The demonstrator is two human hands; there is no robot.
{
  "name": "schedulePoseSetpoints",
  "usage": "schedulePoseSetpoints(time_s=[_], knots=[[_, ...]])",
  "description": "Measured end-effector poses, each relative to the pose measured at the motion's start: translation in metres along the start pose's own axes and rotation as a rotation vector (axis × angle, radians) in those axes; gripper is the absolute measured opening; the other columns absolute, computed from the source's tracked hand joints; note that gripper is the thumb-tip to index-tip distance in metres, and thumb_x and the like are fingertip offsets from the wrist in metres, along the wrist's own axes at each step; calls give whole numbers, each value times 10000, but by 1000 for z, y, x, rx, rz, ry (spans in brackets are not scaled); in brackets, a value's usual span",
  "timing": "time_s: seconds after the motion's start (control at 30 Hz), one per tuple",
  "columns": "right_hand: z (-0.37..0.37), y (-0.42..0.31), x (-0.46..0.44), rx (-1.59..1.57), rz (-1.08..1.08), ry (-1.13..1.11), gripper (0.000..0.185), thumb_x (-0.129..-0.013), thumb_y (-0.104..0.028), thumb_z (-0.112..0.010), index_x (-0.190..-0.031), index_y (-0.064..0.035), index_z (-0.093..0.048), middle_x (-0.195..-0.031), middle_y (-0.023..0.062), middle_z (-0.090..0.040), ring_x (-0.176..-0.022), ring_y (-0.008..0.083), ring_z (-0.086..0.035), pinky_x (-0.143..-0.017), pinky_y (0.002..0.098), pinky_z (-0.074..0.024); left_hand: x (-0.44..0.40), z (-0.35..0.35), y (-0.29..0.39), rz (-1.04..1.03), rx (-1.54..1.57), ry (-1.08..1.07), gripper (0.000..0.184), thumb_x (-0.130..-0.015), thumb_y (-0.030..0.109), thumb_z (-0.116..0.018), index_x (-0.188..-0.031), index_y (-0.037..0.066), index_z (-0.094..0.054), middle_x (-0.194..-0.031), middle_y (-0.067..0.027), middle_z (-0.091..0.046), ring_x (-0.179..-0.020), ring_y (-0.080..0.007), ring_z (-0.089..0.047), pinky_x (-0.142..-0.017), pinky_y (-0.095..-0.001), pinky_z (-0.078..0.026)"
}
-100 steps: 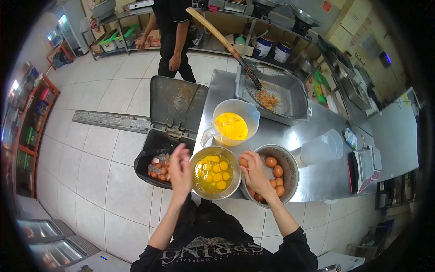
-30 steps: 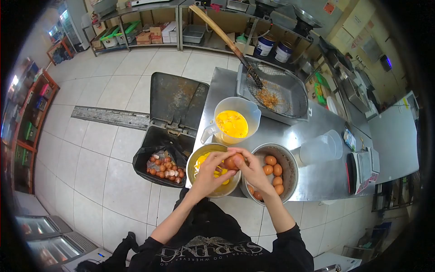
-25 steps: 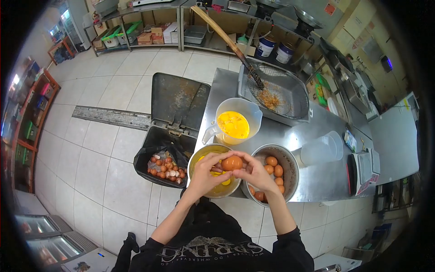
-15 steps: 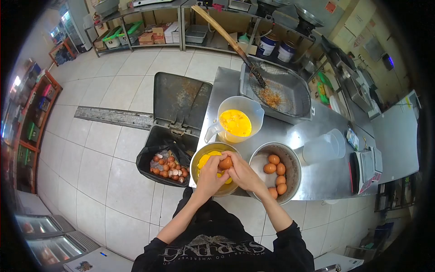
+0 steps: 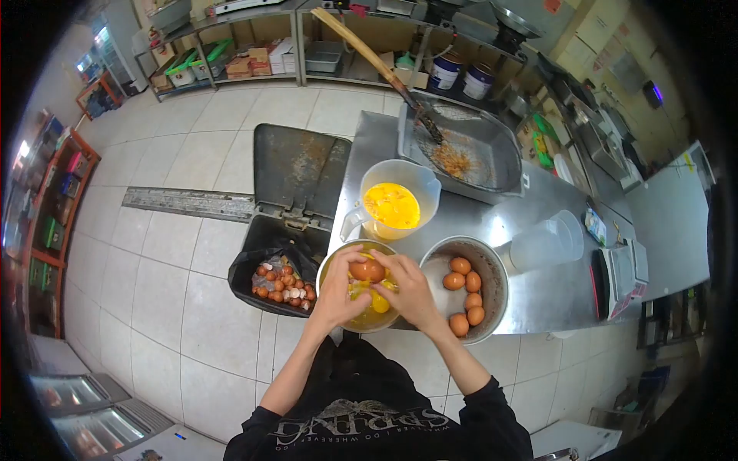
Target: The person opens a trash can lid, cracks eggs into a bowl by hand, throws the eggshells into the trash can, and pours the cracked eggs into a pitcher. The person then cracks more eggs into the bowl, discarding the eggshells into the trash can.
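Over the metal bowl (image 5: 355, 326) of yolks and egg white, a brown egg (image 5: 367, 270) is held between both hands. My left hand (image 5: 337, 292) grips it from the left, and my right hand (image 5: 407, 289) has its fingers on its right side. Whether the shell is cracked is hard to tell. Several whole brown eggs (image 5: 473, 282) lie in the deep metal pot (image 5: 501, 296) on the right. Behind the bowl stands a clear jug (image 5: 427, 192) with more yolks (image 5: 392, 205). Broken shells (image 5: 286, 286) lie in the open black bin (image 5: 243, 265) at left.
A grey tub (image 5: 507, 165) with a wire strainer and long wooden handle (image 5: 361, 48) stands at the back of the steel table (image 5: 461, 223). To the right are a clear plastic container (image 5: 547, 242) and a scale (image 5: 619, 276). The bin's lid (image 5: 300, 165) is raised.
Both hands came together over the bowl with an egg taken from the pot. The egg has since moved slightly left and lower over the bowl. The person behind the bin is out of view.
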State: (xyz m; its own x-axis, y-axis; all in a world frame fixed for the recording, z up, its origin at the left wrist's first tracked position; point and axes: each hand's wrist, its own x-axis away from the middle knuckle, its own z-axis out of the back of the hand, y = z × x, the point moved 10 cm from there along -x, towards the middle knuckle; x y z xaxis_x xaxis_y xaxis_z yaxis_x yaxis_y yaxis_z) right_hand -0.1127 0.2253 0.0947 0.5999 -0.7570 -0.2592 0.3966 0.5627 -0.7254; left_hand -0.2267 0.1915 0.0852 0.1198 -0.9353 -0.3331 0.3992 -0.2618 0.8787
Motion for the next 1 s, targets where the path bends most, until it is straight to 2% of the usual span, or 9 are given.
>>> schedulePoseSetpoints(time_s=[0.2, 0.3, 0.37, 0.5, 0.6, 0.67, 0.9, 0.93, 1.0], knots=[[66, 30, 28, 401, -18, 230, 383, -648, -139, -735, -1012, -139, -617, -1034, 69, -560, -979, 285, -498, -834, 387, -410, 32, 49, -30, 211, -252, 246, 457, -680, 102, -736, -1029, 25, -450, -986, -144, -543, -926, -302, -549, -788, -364, -447], [62, 135, 55, 675, -227, -187, 274, -654, -77, -692, -913, -139, -628, -989, 64, -555, -984, 267, -501, -830, 392, -419, 51, 96, -76, 408, -628, 193, 645, -677, 293, -789, -1168, 88, -425, -1270, -169, -419, -1182, -354, -409, -954, -556, -273], [52, 166, 61, 776, -95, -241, 242, -667, -107, -686, -900, -139, -632, -933, 62, -548, -966, 259, -503, -834, 389, -421, 60, 114, -82, 591, -746, 264, 673, -711, 341, -762, -1224, 110, -391, -1381, -200, -279, -1304, -384, -262, -995, -605, -194], [33, 180, 65, 718, 26, -469, 215, -680, -118, -669, -892, -132, -632, -929, 84, -567, -960, 268, -515, -844, 382, -425, 57, 131, -77, 542, -635, 371, 650, -732, 345, -746, -1223, 106, -394, -1393, -225, -248, -1339, -397, -209, -1018, -615, -152], [51, 175, 59, 276, -119, -265, 261, -749, -120, -647, -1009, -114, -615, -1003, 102, -581, -910, 264, -546, -794, 369, -449, 54, 144, -73, 375, -666, 434, 629, -784, 265, -716, -1250, 44, -356, -1333, -203, -291, -1279, -366, -275, -1040, -479, -250], [49, 205, 76, -1107, -673, 255, 355, -833, -150, -607, -1172, -83, -531, -1074, 127, -577, -842, 252, -563, -760, 355, -466, 59, 151, -77, 336, -444, 532, 604, -810, 218, -694, -1265, 30, -344, -1313, -185, -305, -1240, -337, -289, -1039, -438, -268], [69, 70, 35, -539, -298, 360, 439, -898, -170, -572, -1287, -35, -420, -1181, 139, -512, -1043, 239, -524, -899, 369, -435, 50, 134, -72, 284, -381, 570, 557, -817, 172, -678, -1254, 30, -365, -1271, -160, -335, -1188, -305, -322, -1018, -398, -296], [73, 37, 26, -117, -28, 323, 424, -858, -117, -603, -1244, -36, -447, -1229, 156, -480, -1077, 280, -503, -910, 395, -422, 46, 125, -70, 285, -343, 542, 550, -814, 158, -676, -1250, 28, -368, -1256, -155, -348, -1170, -295, -343, -1011, -395, -305], [52, 40, 22, 84, 88, 219, 416, -834, -84, -613, -1217, -36, -460, -1225, 167, -476, -1082, 312, -499, -918, 406, -419, 39, 104, -70, 285, -251, 492, 542, -796, 118, -675, -1242, 31, -379, -1220, -144, -376, -1117, -265, -399, -978, -383, -342]])
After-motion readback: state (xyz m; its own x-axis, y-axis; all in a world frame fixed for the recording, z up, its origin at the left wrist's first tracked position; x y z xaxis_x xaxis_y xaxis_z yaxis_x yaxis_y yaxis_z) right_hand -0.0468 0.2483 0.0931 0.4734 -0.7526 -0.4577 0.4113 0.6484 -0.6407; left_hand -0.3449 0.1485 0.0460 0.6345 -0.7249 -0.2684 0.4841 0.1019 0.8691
